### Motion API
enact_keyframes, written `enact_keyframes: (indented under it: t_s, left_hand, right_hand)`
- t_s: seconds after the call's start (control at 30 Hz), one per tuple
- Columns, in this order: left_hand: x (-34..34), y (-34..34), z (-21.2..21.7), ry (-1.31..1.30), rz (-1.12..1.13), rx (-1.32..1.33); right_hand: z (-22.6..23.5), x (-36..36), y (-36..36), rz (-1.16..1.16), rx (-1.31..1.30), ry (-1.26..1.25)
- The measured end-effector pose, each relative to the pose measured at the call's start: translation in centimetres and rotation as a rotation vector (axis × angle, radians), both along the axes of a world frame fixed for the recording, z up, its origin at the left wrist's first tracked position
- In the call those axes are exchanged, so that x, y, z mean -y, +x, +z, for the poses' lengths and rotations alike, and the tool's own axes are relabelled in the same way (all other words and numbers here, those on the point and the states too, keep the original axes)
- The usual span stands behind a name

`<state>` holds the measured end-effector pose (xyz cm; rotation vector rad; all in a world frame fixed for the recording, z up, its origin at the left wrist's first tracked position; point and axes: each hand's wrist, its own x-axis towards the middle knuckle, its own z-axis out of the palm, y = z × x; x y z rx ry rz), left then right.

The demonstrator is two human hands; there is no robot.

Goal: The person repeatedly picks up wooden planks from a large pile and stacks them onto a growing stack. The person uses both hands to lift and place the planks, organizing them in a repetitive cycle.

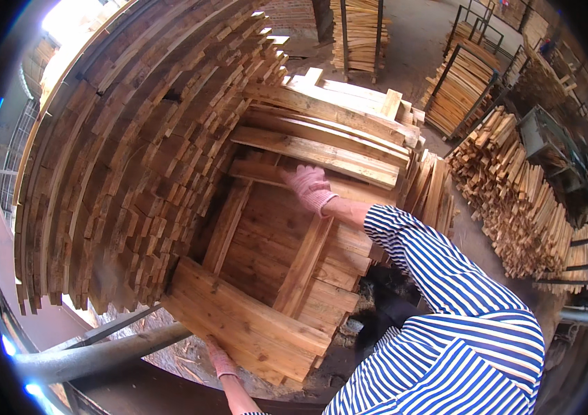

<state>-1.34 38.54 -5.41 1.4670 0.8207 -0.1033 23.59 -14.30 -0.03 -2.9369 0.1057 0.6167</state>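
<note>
A lumber yard with a bare dirt and concrete floor (pixel 411 48) stretches to the far side. On the left a tall wall of stacked planks (pixel 135 152) fills the view, end grain showing, and a grey metal pipe (pixel 93 356) runs along its near foot. In the middle lies a lower stack of boards (pixel 273 256), laid in crossed layers, with long pale boards (pixel 321 131) piled along its far edge.

The left hand (pixel 220 360), in a pink glove, reaches up from the near edge and touches the underside of the near wide board (pixel 245 325), which juts out over the ground; its grip is hidden under the board, so I cannot tell whether it is closed. The right hand (pixel 310 187), also gloved pink, lies on the far part of the same stack, on a board (pixel 266 174) just beneath the pale long ones; the fingers look curled over the wood, but whether they clasp it I cannot tell. A blue and white striped sleeve (pixel 432 263) crosses the right of the stack and hides what lies beneath.

To the right, well apart, a heap of short sticks (pixel 515 207) slopes down beside a grey machine (pixel 549 138). Farther off stand metal racks (pixel 463 83) filled with slats, and another rack (pixel 359 34) at the far middle.
</note>
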Motion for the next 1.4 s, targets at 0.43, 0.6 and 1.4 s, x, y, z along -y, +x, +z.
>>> enact_keyframes:
  t_s: [0.43,0.6,1.4]
  left_hand:
    - [0.7,2.0,-1.6,0.259,-0.107,-0.044]
    - [-0.5,-0.7,-0.1,0.13,0.02,-0.015]
    - [3.0,1.3,-1.8,-0.027,0.01,0.101]
  right_hand:
    - [1.9,8.8,4.1,0.063,0.487,0.025]
    - [4.7,3.6,-1.3,0.215,0.385,-0.009]
    - [-0.2,-16.9,-9.9,0.278,-0.009,0.534]
